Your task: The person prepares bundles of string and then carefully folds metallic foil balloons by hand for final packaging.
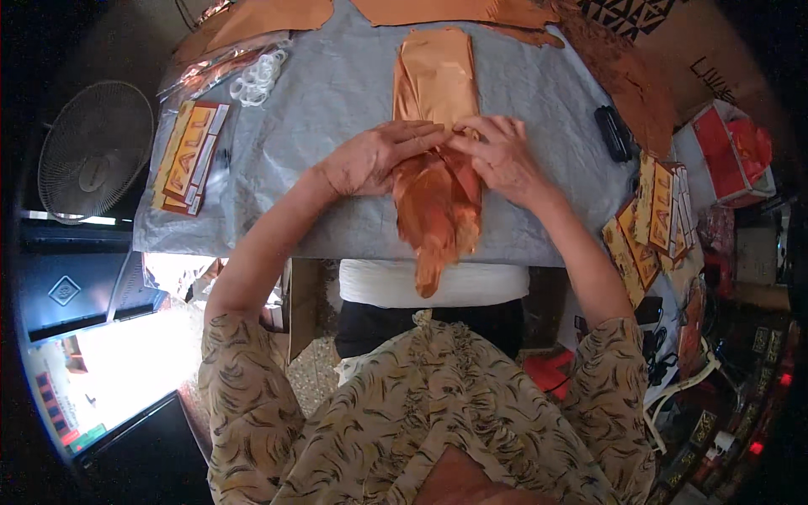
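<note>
A long strip of shiny copper-coloured foil, folded flat like a deflated foil balloon [435, 71], lies lengthwise on the grey table cover. Its nearer half is crumpled, and a narrow tail hangs past the table's front edge. My left hand [370, 157] comes in from the left, fingers stretched together across the foil's middle, its thumb hidden. From the right, my right hand [503, 160] grips the foil with bent fingers and thumb. The fingertips of both hands nearly meet at the fold.
More copper foil pieces [269, 21] lie along the far edge. White rings [259, 77] and printed orange cards [191, 158] are at left. A black object [613, 133] and more orange cards [661, 206] are at right. A fan [97, 151] stands beyond the table's left side.
</note>
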`<state>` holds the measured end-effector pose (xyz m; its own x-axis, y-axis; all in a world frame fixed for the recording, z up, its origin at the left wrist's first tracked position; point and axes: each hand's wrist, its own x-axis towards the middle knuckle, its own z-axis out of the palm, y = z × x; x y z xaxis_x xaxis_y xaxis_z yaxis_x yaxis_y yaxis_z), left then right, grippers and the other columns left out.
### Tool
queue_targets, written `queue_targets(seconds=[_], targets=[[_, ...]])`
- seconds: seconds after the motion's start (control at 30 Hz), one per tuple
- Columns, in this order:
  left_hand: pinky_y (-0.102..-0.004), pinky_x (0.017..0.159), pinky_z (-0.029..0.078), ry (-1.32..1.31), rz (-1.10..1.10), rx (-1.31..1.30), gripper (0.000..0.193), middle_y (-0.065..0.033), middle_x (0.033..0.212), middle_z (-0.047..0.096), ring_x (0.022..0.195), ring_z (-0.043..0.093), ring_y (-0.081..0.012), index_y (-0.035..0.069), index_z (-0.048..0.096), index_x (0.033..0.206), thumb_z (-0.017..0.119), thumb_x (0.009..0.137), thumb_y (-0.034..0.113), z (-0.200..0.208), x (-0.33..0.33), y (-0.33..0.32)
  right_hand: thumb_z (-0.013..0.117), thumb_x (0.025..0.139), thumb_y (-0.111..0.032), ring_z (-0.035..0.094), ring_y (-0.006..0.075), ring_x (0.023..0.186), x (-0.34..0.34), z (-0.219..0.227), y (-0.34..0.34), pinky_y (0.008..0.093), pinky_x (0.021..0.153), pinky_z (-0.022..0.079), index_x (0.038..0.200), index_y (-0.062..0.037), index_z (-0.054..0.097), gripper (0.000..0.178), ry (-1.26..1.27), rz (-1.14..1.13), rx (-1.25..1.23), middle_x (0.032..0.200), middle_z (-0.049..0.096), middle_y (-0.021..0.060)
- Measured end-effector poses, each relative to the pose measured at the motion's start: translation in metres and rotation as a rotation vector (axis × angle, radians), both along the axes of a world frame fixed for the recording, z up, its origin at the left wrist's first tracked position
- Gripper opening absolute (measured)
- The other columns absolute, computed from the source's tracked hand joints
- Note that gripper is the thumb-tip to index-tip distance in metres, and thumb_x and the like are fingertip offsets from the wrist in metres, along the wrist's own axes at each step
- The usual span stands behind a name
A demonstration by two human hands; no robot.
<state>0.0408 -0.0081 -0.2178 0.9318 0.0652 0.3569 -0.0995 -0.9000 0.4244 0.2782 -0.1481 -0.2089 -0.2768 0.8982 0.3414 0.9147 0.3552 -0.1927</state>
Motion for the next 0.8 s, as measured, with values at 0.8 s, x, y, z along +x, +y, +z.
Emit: queue_targets(seconds=[0.8], targets=[[-0.0315,0.104,0.043,0.210,0.278,-0.733,0.078,-0.0079,0.131,0.061,0.120,0.054,-0.0172,0.002,0.053,0.143,0.037,0.101,0.067,0.031,0.017,0.044,0.078,0.084,-0.016,0.061,0.0230,0.085,0.005,-0.009,0.012,0.0352,0.079,0.048,0.094,-0.0022,0.072,0.018,0.495,-0.324,-0.039,0.087,0.067,0.0092]])
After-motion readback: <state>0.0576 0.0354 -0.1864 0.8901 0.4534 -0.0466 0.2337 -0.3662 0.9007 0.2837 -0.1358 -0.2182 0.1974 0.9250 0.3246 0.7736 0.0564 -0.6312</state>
